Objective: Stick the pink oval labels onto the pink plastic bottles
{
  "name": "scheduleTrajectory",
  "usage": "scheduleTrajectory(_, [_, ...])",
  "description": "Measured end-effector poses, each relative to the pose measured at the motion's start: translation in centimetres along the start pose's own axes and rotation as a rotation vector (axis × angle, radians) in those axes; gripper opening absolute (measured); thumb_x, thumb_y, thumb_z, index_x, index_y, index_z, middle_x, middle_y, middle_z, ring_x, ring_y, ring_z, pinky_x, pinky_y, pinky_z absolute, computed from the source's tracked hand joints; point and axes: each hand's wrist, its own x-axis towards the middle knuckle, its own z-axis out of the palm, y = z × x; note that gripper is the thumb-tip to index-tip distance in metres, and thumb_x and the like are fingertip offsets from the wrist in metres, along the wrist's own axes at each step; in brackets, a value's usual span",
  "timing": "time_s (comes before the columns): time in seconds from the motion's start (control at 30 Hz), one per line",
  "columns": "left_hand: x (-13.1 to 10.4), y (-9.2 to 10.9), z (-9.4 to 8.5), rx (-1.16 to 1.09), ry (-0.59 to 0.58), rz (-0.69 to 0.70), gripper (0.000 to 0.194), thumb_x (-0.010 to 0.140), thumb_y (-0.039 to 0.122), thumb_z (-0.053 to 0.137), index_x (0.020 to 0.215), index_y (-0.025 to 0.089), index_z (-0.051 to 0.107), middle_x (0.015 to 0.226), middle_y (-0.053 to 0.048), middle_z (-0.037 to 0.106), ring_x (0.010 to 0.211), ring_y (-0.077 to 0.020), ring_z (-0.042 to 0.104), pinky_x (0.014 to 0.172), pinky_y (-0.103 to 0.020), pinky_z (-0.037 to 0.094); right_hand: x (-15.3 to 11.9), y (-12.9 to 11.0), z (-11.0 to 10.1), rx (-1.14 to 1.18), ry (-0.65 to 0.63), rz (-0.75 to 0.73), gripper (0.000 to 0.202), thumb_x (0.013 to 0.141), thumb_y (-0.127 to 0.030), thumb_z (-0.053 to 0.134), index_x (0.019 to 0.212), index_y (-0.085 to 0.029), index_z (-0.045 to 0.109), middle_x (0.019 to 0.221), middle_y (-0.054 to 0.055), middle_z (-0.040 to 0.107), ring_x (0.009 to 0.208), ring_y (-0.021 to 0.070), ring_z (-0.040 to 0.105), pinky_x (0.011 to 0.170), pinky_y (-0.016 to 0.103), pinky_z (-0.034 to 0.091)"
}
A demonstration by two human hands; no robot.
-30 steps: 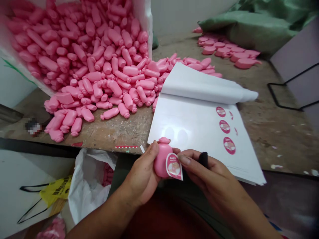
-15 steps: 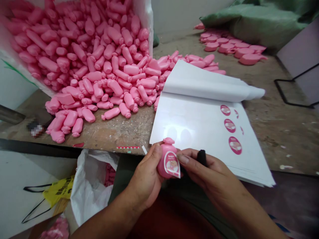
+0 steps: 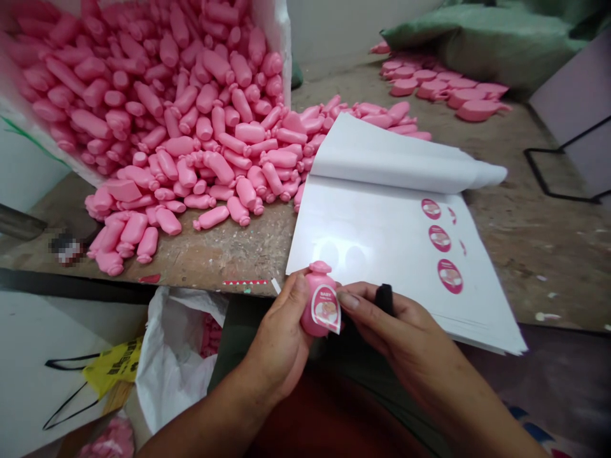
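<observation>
My left hand (image 3: 281, 337) grips a small pink bottle (image 3: 312, 318), held upright with its cap on top. An oval label (image 3: 326, 310) reading BABY lies on the bottle's front, its lower right corner standing off the surface. Fingertips of my right hand (image 3: 391, 324) touch the bottle's right side near the label. A black object (image 3: 384, 299) is held in the fingers of that same hand. Behind both hands lies a stack of white sticker sheets (image 3: 372, 229), its top sheets folded back, with several round labels (image 3: 450, 276) at the right.
A white box (image 3: 286, 57) on its side spills many pink bottles (image 3: 210, 168) across the table (image 3: 224, 248). Flat pink pieces (image 3: 477, 109) lie at the back right by a green cloth (image 3: 482, 38). Below the table edge are a white sack (image 3: 165, 362) and a yellow bag (image 3: 112, 369).
The bottle has turned and tilted slightly in my left hand, shifting a little left and up. My right fingers stay beside it. The view has moved very slightly.
</observation>
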Motion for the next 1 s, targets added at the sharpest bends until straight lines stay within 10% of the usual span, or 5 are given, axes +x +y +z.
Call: scheduleTrajectory(1.0, [0.04, -0.15, -0.09, 0.007, 0.019, 0.005, 0.033, 0.092, 0.045, 0.062, 0.112, 0.02, 0.069, 0.102, -0.004, 0.068, 0.096, -0.0157, 0.061, 0.088, -0.028, 0.046, 0.07, -0.07, -0.03, -0.097, 0.037, -0.013, 0.039, 0.073, -0.058, 0.077, 0.072, -0.019, 0.074, 0.071, 0.003, 0.066, 0.068, 0.016, 0.057, 0.06, 0.026, 0.044])
